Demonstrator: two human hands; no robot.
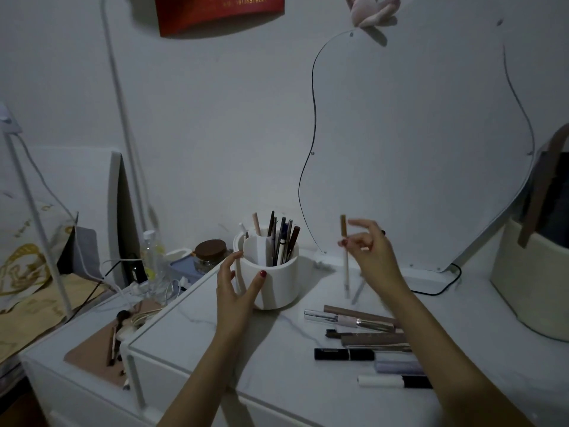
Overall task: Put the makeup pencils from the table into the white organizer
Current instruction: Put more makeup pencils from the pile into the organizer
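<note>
A round white organizer [278,282] stands on the marble-look table top [197,328], with several pencils [281,238] upright in its back compartments. My left hand [237,288] rests against its left side, thumb and fingers spread around the wall. To the right of the organizer, my right hand [369,251] pinches a slim pencil [345,257] with a brown top and pale shaft, held upright above the table. Several more makeup pencils and tubes [363,340] lie in a loose row on the table under my right forearm.
A wavy-edged mirror [431,149] leans on the wall behind. A cream basket [532,282] stands at the right edge. Left of the table, a lower surface holds a water bottle [152,257], a brown-lidded jar [212,254], cables and a pink tray [98,352].
</note>
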